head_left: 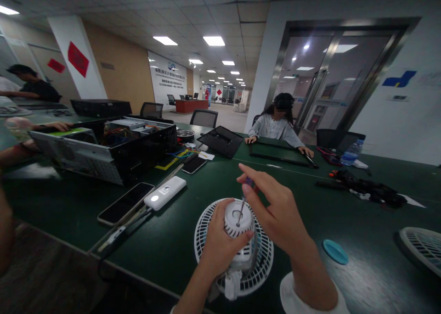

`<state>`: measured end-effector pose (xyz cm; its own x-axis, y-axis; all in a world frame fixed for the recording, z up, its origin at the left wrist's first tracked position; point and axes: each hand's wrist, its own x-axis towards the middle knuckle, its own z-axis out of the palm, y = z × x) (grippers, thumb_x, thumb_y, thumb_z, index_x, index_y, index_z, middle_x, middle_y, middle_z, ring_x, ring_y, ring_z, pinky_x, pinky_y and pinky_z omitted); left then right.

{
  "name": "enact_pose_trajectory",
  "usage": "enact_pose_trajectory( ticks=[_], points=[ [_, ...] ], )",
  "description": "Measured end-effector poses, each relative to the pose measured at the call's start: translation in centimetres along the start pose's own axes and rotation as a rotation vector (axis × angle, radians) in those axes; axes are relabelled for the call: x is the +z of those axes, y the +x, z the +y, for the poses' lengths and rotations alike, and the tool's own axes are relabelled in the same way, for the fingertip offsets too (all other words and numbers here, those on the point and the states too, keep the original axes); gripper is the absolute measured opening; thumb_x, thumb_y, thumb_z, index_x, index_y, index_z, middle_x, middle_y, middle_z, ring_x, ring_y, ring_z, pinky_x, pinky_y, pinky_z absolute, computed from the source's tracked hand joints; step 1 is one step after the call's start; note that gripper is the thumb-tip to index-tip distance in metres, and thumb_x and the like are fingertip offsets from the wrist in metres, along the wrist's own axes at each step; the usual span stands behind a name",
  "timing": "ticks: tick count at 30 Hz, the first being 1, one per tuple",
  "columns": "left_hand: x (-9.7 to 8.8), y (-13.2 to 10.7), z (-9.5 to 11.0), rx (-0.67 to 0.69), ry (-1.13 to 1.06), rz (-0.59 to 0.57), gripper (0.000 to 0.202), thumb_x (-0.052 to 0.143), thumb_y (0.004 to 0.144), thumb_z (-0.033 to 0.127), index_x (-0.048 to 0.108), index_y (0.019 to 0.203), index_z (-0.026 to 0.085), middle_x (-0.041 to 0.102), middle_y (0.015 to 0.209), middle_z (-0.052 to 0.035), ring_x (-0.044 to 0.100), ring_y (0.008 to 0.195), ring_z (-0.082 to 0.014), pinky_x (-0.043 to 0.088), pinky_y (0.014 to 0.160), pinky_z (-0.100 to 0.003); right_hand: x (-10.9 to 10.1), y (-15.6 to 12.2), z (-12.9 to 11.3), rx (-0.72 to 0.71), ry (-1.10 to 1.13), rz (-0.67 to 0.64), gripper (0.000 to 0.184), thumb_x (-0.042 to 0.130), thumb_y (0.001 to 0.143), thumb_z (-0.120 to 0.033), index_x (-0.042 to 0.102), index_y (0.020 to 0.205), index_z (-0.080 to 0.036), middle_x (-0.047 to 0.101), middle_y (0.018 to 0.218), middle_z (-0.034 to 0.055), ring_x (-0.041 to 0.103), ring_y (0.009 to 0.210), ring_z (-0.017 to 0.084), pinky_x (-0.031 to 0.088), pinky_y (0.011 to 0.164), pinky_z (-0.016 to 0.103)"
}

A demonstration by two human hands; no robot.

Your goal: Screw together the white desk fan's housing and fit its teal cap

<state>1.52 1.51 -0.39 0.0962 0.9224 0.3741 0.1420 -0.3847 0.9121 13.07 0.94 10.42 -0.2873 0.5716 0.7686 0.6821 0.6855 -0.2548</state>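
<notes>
A white electric fan [237, 259] lies face down on the green table, its round grille under the motor housing [237, 215]. My left hand [220, 236] is wrapped around the housing, thumb on the near side and fingers on the left. Between the fingertips of my right hand [272, 204] is a screwdriver [242, 204] with a purplish handle. Its thin metal shaft points down, and the tip meets the back of the housing at a small hole. Whether a screw sits in that hole cannot be seen.
A turquoise disc [335, 251] and another white grille [423, 247] lie to the right. On the left are a phone [126, 204], a white power bank [165, 193] and an open computer case [117, 144] with a co-worker's arm beside it. Across the table, a person holds a black frame [282, 154].
</notes>
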Motion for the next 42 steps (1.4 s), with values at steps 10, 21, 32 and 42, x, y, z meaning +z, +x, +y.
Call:
enact_pose_trajectory(
  ticks=[10,21,32,42],
  points=[
    [-0.05,0.08,-0.06,-0.005,0.013,-0.003,0.058,0.07,0.065,0.021,0.044,0.117,0.021,0.053,0.117,-0.0071,0.049,0.11,-0.0272,0.035,0.096,-0.042,0.11,0.19,-0.08,-0.104,-0.111,0.092,0.02,0.048,0.088,-0.023,0.063,0.096,-0.013,0.066,0.077,0.0068,0.058,0.072,0.017,0.048,0.067,0.031],
    [0.1,-0.08,-0.28,0.012,0.011,0.009,0.057,0.07,0.066,0.021,0.044,0.117,0.021,0.052,0.117,-0.0065,0.048,0.11,-0.0259,0.035,0.097,-0.041,0.21,-0.04,-0.06,-0.131,-0.202,0.112,0.022,0.052,0.087,-0.024,0.064,0.097,-0.009,0.064,0.07,0.0061,0.057,0.065,0.016,0.046,0.063,0.03],
    [0.03,-0.01,-0.32,0.015,0.004,0.003,0.057,0.071,0.066,0.022,0.044,0.116,0.021,0.052,0.116,-0.0065,0.049,0.109,-0.026,0.037,0.095,-0.041,0.44,-0.04,-0.12,-0.083,-0.165,0.06,0.027,0.052,0.087,-0.026,0.061,0.108,-0.012,0.064,0.076,0.0061,0.057,0.071,0.017,0.047,0.066,0.03],
    [0.12,0.06,-0.3,0.012,0.016,-0.004,0.058,0.07,0.067,0.023,0.043,0.117,0.021,0.052,0.118,-0.007,0.048,0.111,-0.0262,0.035,0.097,-0.042,0.0,-0.22,0.2,-0.058,-0.175,0.011,0.032,0.05,0.086,-0.022,0.059,0.115,-0.011,0.064,0.072,0.005,0.057,0.066,0.017,0.046,0.061,0.03]
  ],
)
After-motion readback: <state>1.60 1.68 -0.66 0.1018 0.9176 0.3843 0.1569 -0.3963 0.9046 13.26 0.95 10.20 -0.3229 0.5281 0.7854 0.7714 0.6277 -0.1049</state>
